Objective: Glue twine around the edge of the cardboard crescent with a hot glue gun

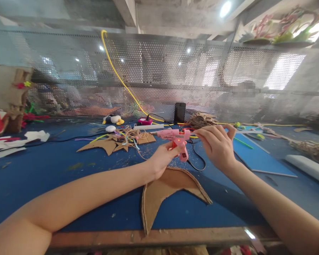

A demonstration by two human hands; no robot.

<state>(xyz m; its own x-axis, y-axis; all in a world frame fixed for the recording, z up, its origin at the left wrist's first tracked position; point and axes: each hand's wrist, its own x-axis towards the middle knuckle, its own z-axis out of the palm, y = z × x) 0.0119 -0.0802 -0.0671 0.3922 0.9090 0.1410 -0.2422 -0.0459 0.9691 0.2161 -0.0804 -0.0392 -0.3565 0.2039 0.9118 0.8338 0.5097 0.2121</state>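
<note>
A pink hot glue gun with a lit red lamp is held above the blue table. My left hand is closed round its handle from below. My right hand is at the gun's rear end, fingers pinched together there; what they pinch is too small to name. A black cord runs from the gun onto the table. Just below the hands a curved brown cardboard piece lies flat near the table's front edge.
More cardboard cut-outs and tangled twine lie behind the gun. A black phone stands against the perforated metal screen. A yellow cable hangs down. A light blue sheet and a white roll lie at the right.
</note>
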